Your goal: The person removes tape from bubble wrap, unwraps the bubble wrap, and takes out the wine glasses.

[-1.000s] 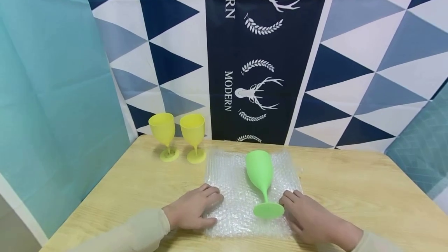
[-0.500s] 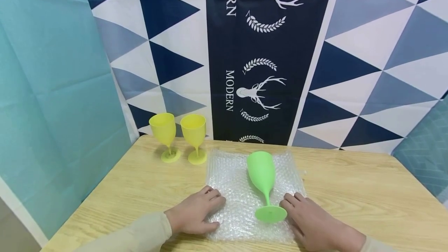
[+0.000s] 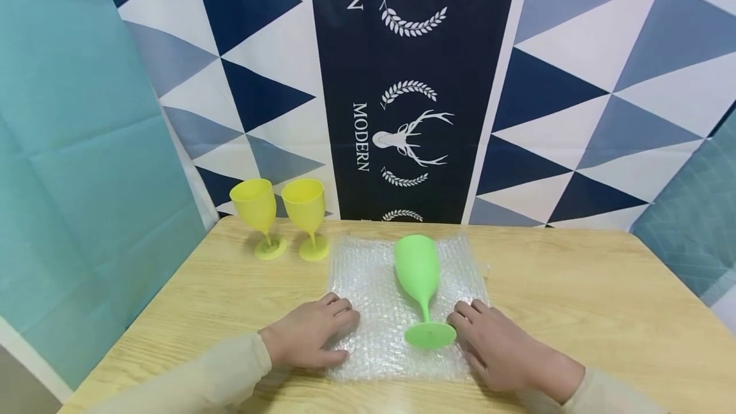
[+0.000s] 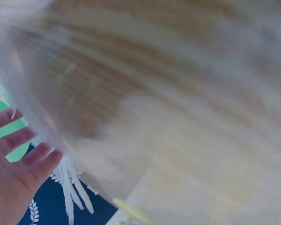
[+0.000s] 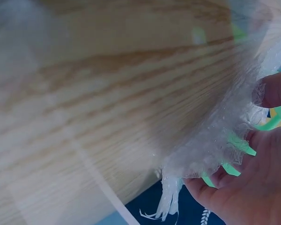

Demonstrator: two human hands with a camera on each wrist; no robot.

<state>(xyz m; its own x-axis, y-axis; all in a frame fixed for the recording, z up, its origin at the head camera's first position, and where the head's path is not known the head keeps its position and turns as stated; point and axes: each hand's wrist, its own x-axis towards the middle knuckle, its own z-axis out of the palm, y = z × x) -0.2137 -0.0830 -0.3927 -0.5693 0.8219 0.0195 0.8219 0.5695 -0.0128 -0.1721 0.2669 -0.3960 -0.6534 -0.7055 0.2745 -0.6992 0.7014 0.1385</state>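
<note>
A green goblet (image 3: 416, 267) lies on its side on a sheet of bubble wrap (image 3: 374, 350), its bowl toward the wall and its round foot toward me. My left hand (image 3: 307, 332) rests on the sheet's left edge, fingers relaxed and thumb spread. On the right edge rests my right hand (image 3: 500, 347), its fingertips close to the goblet's foot; whether they touch it cannot be told. In the left wrist view the fingers of the left hand (image 4: 14, 173) are spread along the wrap. The right wrist view has the right hand (image 5: 262, 173) against the wrap's frayed edge (image 5: 201, 150).
Two yellow goblets (image 3: 255, 206) (image 3: 306, 206) stand upright at the back left of the wooden table (image 3: 575, 299). Behind the table hangs a patterned cloth (image 3: 402, 101) with triangles and deer heads. A teal curtain (image 3: 86, 165) borders the left side.
The head view has shifted slightly, so everything sits a little farther left and higher. Both hands, the wrap and the green goblet keep their places relative to one another.
</note>
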